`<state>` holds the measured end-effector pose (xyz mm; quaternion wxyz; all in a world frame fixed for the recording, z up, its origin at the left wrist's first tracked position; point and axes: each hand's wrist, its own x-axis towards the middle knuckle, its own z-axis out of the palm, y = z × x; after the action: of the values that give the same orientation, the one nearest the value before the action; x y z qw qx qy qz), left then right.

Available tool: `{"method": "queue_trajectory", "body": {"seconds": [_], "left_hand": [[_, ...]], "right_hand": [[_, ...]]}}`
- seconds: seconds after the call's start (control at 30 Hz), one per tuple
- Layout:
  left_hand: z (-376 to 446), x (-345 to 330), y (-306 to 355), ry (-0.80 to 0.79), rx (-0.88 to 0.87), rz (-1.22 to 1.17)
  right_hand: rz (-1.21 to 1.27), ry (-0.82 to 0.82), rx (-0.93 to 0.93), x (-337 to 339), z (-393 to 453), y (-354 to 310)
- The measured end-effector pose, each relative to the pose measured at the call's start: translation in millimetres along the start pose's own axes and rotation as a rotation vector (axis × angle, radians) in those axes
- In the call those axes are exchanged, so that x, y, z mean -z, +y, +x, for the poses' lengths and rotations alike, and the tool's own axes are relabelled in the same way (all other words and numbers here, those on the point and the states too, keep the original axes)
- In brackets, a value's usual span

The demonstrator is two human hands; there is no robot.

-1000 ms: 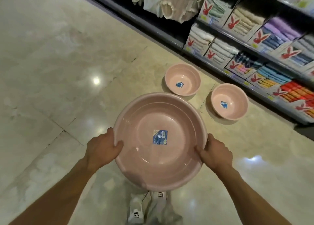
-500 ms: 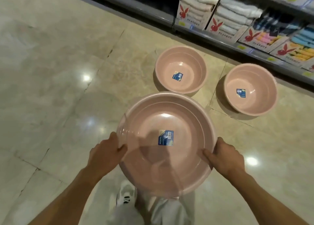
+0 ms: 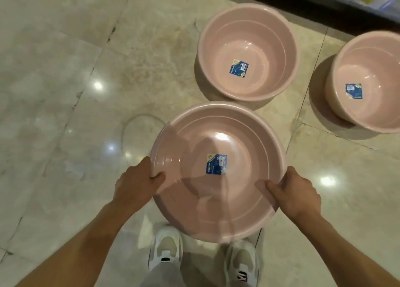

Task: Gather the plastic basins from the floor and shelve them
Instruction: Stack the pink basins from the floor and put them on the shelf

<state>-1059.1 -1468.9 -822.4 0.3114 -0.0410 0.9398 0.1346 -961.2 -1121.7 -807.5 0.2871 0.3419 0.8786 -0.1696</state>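
Held basin [image 3: 216,172]: large, pink, carried level above the floor [image 3: 65,70], over the shoes [image 3: 165,250].
Left hand [image 3: 135,183]: clamped on near-left rim, thumb inside.
Right hand [image 3: 297,191]: clamped on near-right rim, thumb inside.
Floor basins: middle basin [image 3: 249,52] just beyond the held one; right basin [image 3: 368,80] beside it; both near the shelf base [image 3: 313,7].
Risk: glossy tile, slick plastic; possible rim slip if tilted. Nesting onto smaller basins likely to sit unstable.

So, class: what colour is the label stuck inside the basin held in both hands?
Blue with white print, on the held basin's pale pink floor; head view.
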Motion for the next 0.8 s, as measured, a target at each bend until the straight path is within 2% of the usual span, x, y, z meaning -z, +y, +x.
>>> {"method": "queue_trajectory", "body": {"seconds": [0.23, 0.37, 0.43, 0.6, 0.8], "left_hand": [[40.0, -34.1, -8.3, 0.0, -0.03, 0.155], [52.7, -46.0, -8.1, -0.029, -0.02, 0.223], [56.1, -53.8, -11.1, -0.035, -0.001, 0.146], [62.3, -68.3, -18.8, -0.089, 0.079, -0.284], [60.5, -60.6, -16.2, -0.065, 0.091, -0.232]], "right_hand": [[-0.166, 0.066, 0.004, -33.5, 25.7, -4.7], [-0.249, 0.025, -0.02, -48.1, 37.1, -3.4], [-0.202, 0.004, -0.05, -56.1, 42.8, -3.2], [0.103, -0.037, -0.132, -76.1, 52.5, -1.1], [0.133, 0.0, -0.133, -68.0, 50.0, 0.0]]}}
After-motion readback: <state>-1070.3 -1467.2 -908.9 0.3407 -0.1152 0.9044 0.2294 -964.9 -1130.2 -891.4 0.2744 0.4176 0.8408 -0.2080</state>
